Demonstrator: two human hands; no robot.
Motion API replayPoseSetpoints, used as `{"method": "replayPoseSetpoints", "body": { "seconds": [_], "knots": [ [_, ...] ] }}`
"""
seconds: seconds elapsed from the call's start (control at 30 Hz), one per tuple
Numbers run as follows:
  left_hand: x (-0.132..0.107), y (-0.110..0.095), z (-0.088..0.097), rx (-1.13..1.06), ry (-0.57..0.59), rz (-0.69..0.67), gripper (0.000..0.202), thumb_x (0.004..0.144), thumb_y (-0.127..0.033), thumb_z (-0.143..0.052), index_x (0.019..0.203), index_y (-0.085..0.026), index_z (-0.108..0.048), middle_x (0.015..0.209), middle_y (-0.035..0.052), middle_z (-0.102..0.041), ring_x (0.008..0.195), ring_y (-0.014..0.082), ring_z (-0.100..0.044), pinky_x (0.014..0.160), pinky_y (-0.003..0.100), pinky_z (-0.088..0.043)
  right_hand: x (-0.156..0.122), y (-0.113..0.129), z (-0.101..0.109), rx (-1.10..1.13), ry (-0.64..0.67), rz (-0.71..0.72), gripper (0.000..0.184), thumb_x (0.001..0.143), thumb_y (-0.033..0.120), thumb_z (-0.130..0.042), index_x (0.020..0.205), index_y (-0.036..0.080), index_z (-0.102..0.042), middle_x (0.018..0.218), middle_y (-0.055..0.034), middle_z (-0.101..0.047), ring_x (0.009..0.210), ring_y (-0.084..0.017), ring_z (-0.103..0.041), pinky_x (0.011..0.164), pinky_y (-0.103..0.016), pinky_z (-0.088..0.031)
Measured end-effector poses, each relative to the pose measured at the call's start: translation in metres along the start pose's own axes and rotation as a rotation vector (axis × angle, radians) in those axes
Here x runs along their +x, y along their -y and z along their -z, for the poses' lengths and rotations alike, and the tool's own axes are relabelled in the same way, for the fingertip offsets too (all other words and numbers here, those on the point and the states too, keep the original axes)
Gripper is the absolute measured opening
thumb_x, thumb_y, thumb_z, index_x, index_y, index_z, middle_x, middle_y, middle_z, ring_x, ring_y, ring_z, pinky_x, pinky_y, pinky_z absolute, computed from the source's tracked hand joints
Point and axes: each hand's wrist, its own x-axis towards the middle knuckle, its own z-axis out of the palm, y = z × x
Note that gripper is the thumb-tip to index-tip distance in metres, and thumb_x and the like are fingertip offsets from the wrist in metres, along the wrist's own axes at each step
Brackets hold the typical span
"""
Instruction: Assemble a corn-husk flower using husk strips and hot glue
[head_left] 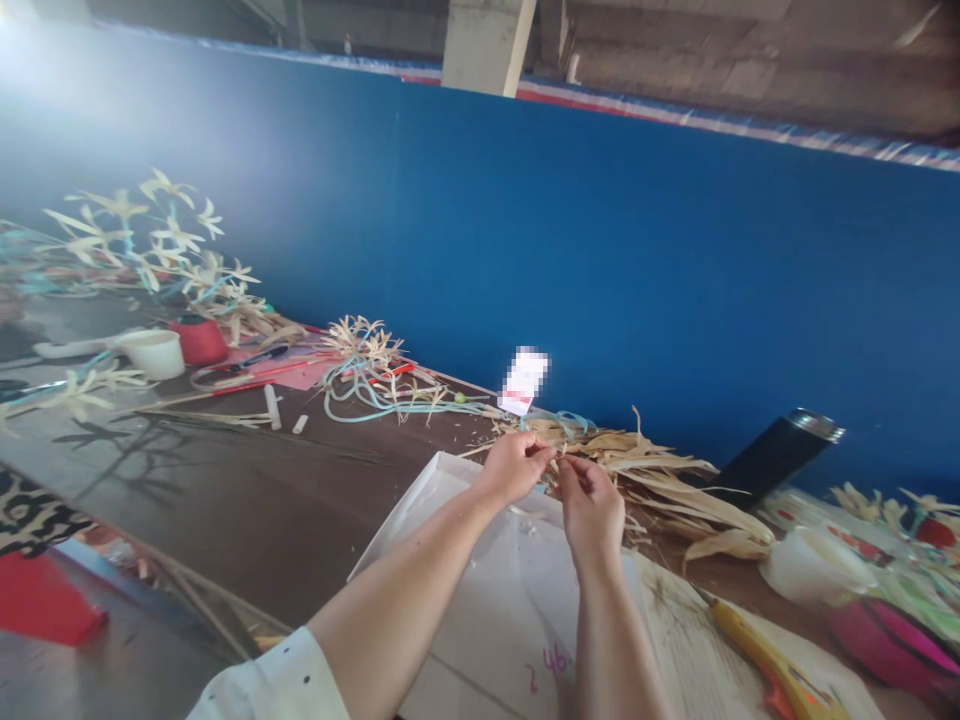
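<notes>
My left hand [517, 467] and my right hand [592, 508] meet above the far edge of a white shallow box [495, 590]. Thumb and fingers of both are pinched together on a small pale strip [562, 450], mostly hidden by the fingertips. Just beyond my right hand lies a pile of dry, tan husks [660, 470]. Light-blue cords [405, 408] with husk flowers [364, 338] lie to the left of my hands. A white card [516, 405], partly blurred, stands behind them.
At the right are a black flask [784, 460] lying tilted, a white cup [814, 565], a yellow-handled tool [765, 650] and a pink pouch [889, 640]. Far left, a bunch of pale flowers [176, 235], a white scoop [154, 353] and red thread [199, 340] stand before a blue wall [675, 250].
</notes>
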Motion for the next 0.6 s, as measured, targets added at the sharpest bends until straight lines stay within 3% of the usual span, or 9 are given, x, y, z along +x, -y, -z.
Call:
{"method": "replayPoseSetpoints", "body": {
  "seconds": [0.17, 0.3, 0.43, 0.6],
  "knots": [
    [-0.006, -0.007, 0.000, 0.185, -0.065, -0.149, 0.020, 0.080, -0.030, -0.049, 0.079, -0.018, -0.065, 0.078, 0.0016, -0.067, 0.074, 0.0143, -0.059, 0.066, 0.022, -0.043, 0.000, -0.001, 0.000, -0.017, 0.049, -0.074, 0.028, 0.069, 0.043, -0.063, 0.079, 0.017, -0.065, 0.065, -0.0025, -0.065, 0.054, -0.017, -0.058, 0.051, -0.026, -0.040],
    [-0.010, -0.011, 0.001, 0.195, -0.068, -0.242, 0.020, 0.082, -0.027, -0.047, 0.080, -0.018, -0.065, 0.081, 0.0016, -0.066, 0.077, 0.0141, -0.058, 0.068, 0.022, -0.042, 0.000, -0.003, 0.000, 0.253, 0.107, -0.240, 0.023, 0.065, 0.038, -0.066, 0.075, 0.018, -0.064, 0.060, 0.0008, -0.060, 0.049, -0.011, -0.049, 0.041, -0.020, -0.031],
    [-0.008, -0.011, -0.001, 0.015, -0.031, -0.209, 0.020, 0.081, -0.029, -0.049, 0.084, -0.017, -0.065, 0.081, 0.0025, -0.066, 0.076, 0.0139, -0.058, 0.069, 0.022, -0.043, 0.002, 0.000, 0.004, 0.661, 0.226, -0.449, 0.022, 0.059, 0.029, -0.070, 0.076, 0.017, -0.064, 0.072, 0.0011, -0.061, 0.048, -0.005, -0.043, 0.038, -0.015, -0.027],
    [-0.004, -0.008, -0.002, -0.155, 0.026, -0.118, 0.021, 0.079, -0.032, -0.053, 0.083, -0.015, -0.065, 0.079, 0.0034, -0.066, 0.074, 0.0140, -0.060, 0.067, 0.023, -0.045, 0.003, 0.002, 0.006, 0.795, 0.239, -0.472, 0.023, 0.059, 0.027, -0.073, 0.076, 0.017, -0.063, 0.070, 0.0019, -0.058, 0.048, -0.004, -0.042, 0.036, -0.014, -0.028]
  ]
}}
